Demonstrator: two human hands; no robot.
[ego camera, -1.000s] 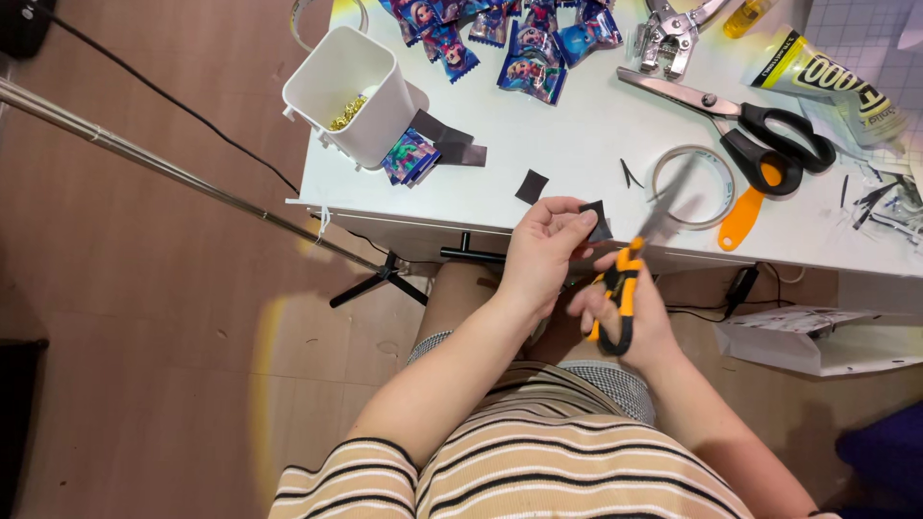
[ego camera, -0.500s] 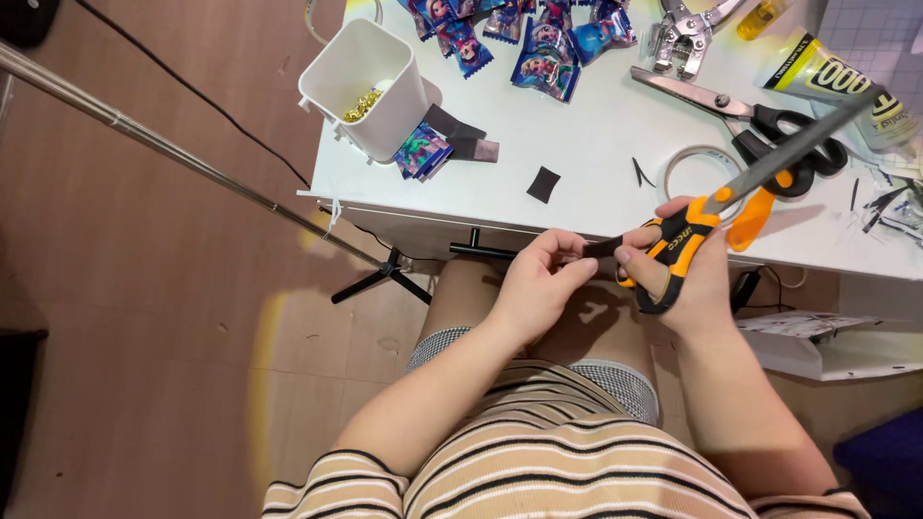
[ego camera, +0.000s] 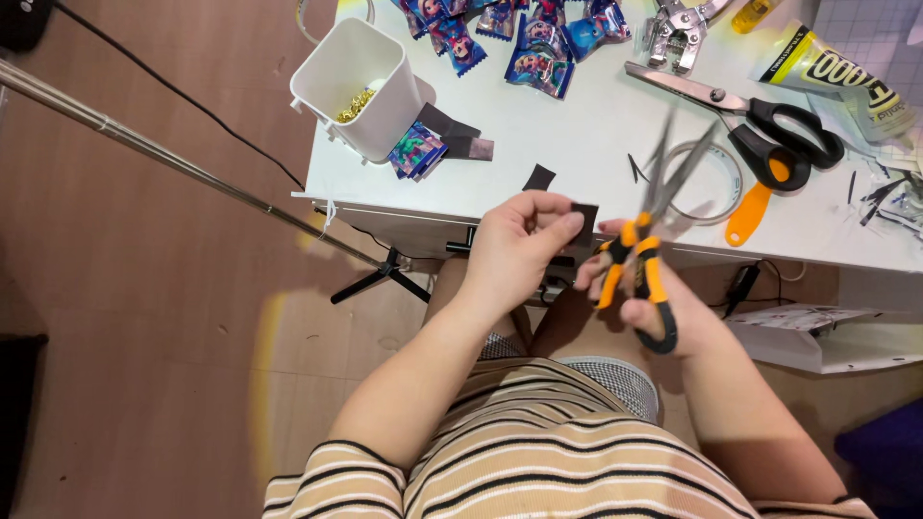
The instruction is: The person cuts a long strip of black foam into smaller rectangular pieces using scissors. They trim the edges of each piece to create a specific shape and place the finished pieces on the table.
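- Step in hand, by judgement: cutting a small dark piece (ego camera: 584, 213) with orange-handled scissors (ego camera: 642, 258); blades parted and blurred, pointing up over the desk (ego camera: 577, 125) edge.
- Left hand (ego camera: 519, 252): grip clenched on the dark piece, pinched between thumb and fingertips; the piece stands out to the right of the fingers, just off the desk's near edge.
- Right hand (ego camera: 654, 300): grip grasping the scissors, fingers through the orange and black loops; blades spread wide.
- Relation: the piece lies just left of the scissor pivot, near the blades but not seen between them; whether it touches them cannot be told through the blur.
- Next move, by judgement, calls for the piece's free edge set squarely between the open blades, the left fingertips kept back from the cutting line, then a steady closing.
- On the desk: a black-handled pair of scissors (ego camera: 760, 113); a clear tape ring (ego camera: 700, 183) with an orange-handled tool (ego camera: 748, 216) beside it; a white bin (ego camera: 358, 88) with gold bits inside; blue packets (ego camera: 538, 38); a glue tube (ego camera: 832, 72); dark offcuts (ego camera: 538, 177) near the edge.
- Below: a tripod foot (ego camera: 385, 281) on the wooden floor.
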